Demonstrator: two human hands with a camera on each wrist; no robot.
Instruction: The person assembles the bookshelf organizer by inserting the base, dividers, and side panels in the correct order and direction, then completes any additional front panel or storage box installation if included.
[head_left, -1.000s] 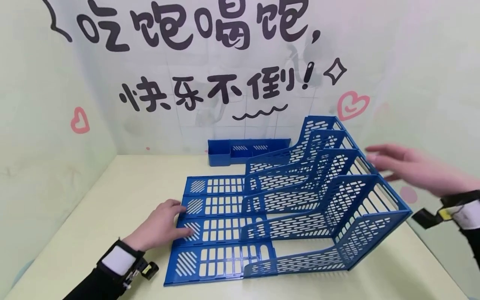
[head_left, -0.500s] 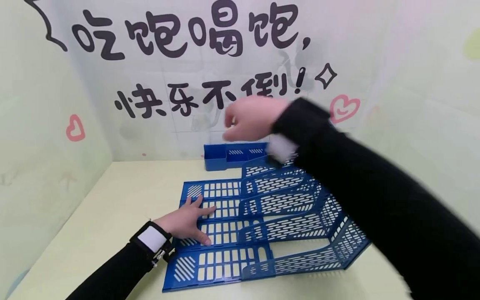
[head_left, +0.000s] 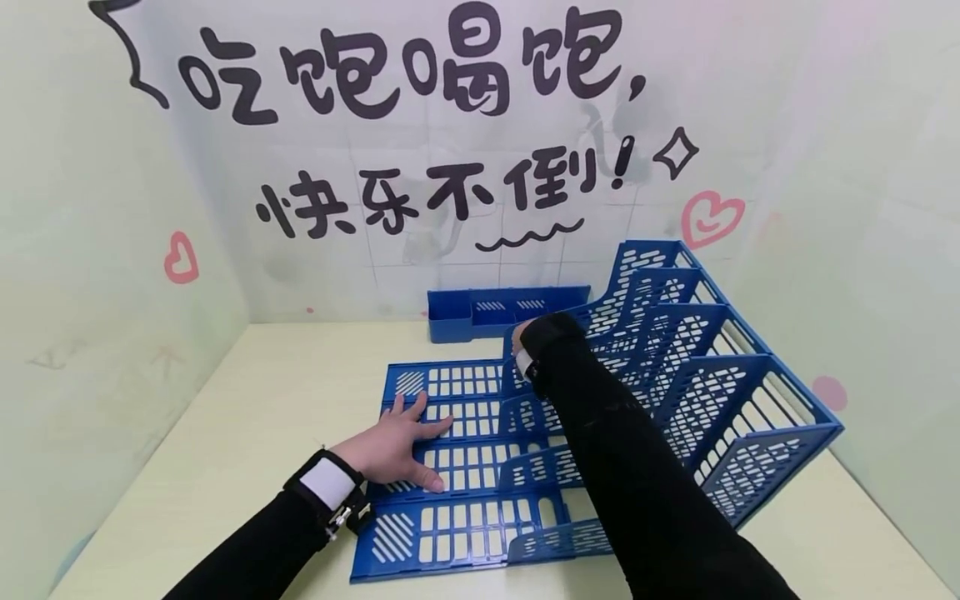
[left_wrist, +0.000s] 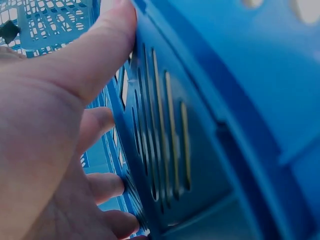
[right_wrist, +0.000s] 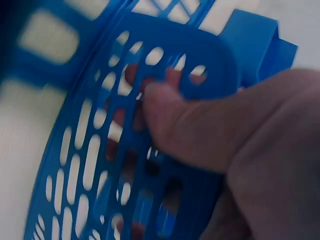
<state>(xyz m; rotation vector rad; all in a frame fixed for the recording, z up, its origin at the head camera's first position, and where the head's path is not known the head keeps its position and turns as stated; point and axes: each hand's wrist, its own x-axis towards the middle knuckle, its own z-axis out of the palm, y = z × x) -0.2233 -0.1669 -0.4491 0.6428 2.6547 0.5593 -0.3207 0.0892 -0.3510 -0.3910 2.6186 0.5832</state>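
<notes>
In head view, black sleeve [head_left: 637, 467] mostly hides right hand [head_left: 520, 335] pinching blue perforated plastic rack [head_left: 716, 396]; left hand [head_left: 390, 450] spread on slotted base [head_left: 468, 496].

Pale walls [head_left: 97, 208], black lettering [head_left: 461, 197], cream tabletop [head_left: 247, 425]

File rack [head_left: 512, 477]: smooth blue plastic, glossy highlights. Compartment box [head_left: 491, 319] behind rack: blue plastic, smooth. Worktop [head_left: 247, 433] under rack: smooth, faint sheen. Wall covering [head_left: 330, 287] behind rack: thin, translucent-looking. Sleeve [head_left: 645, 475] over rack: matt black cloth.
</notes>
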